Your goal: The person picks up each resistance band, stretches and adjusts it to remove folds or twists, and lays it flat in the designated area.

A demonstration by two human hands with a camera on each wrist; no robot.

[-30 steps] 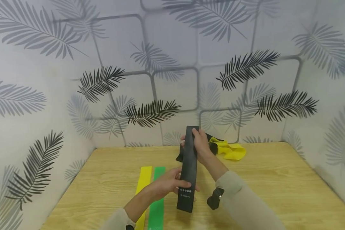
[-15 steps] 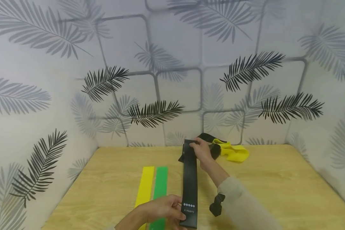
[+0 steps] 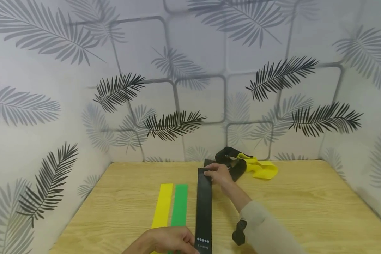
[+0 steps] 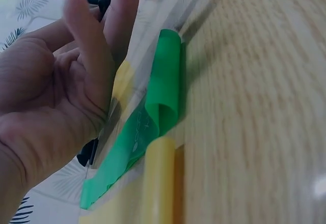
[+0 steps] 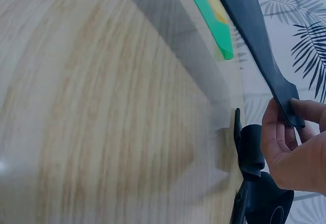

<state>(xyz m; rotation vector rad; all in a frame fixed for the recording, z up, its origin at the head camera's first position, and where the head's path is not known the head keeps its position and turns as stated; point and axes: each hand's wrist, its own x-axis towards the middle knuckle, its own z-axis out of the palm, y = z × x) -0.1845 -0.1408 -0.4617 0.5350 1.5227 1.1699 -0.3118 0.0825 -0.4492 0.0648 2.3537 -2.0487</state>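
Note:
A black resistance band [image 3: 204, 204] marked "X-Heavy" stretches lengthwise away from me. At its far end, my right hand [image 3: 220, 175] pinches it between thumb and fingers; the right wrist view shows this end of the band [image 5: 260, 46] raised off the table. My left hand [image 3: 173, 239] holds the near, printed end at the bottom of the head view, its fingertips partly cut off. To the left lie a yellow band [image 3: 163, 204] and a green band [image 3: 179, 204], side by side. The left wrist view shows the green band [image 4: 165, 76] curled at its end, below my left hand [image 4: 61, 86].
Behind my right hand, a loose heap of black bands [image 3: 238, 168] and a yellow band [image 3: 262, 169] lies at the table's back edge. The wood table [image 3: 304, 204] meets a leaf-patterned wall [image 3: 197, 98] at the back, with walls on both sides.
The black band has come down toward the table and nearer to me, now running almost straight beside the green band. My left hand has slid toward its near end; both hands still hold it.

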